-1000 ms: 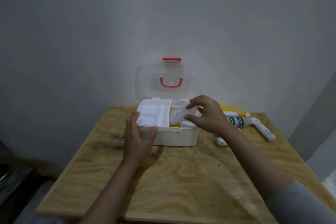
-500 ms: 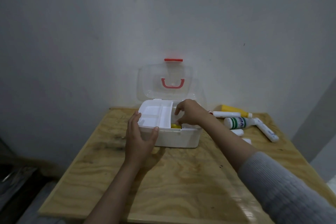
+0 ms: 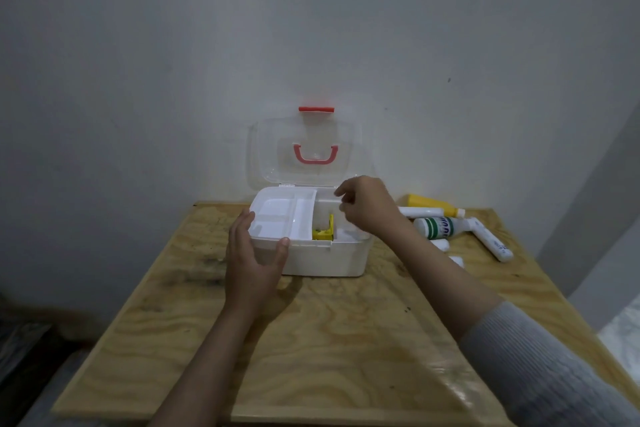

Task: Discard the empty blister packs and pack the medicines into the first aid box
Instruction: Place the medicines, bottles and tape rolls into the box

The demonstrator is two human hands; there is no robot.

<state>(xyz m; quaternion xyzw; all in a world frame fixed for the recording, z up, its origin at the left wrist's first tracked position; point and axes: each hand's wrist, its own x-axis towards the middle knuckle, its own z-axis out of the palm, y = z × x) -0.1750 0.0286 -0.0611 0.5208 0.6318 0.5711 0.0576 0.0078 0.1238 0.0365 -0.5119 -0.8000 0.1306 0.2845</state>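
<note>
A white first aid box (image 3: 325, 258) stands open at the back of the table, its clear lid (image 3: 304, 152) with a red handle tilted up against the wall. A white divided tray (image 3: 282, 215) covers its left half. A yellow pack (image 3: 323, 231) and something white lie in the open right half. My left hand (image 3: 254, 253) grips the box's front left corner, thumb on the rim. My right hand (image 3: 363, 208) hovers just above the right half, fingers loosely curled, holding nothing. To the right lie several medicines: a yellow tube (image 3: 427, 203), a white tube (image 3: 420, 211), a green-striped bottle (image 3: 440, 227) and another white tube (image 3: 491, 243).
The plywood table (image 3: 311, 340) reaches toward me, with its front edge close below. A grey wall stands right behind the box. Two small white items (image 3: 441, 244) lie by my right forearm. Dark floor drops off on the left.
My right hand put a white bottle into the right half of the box, let it go, and has lifted up out of the box empty. My left hand has kept its hold on the box.
</note>
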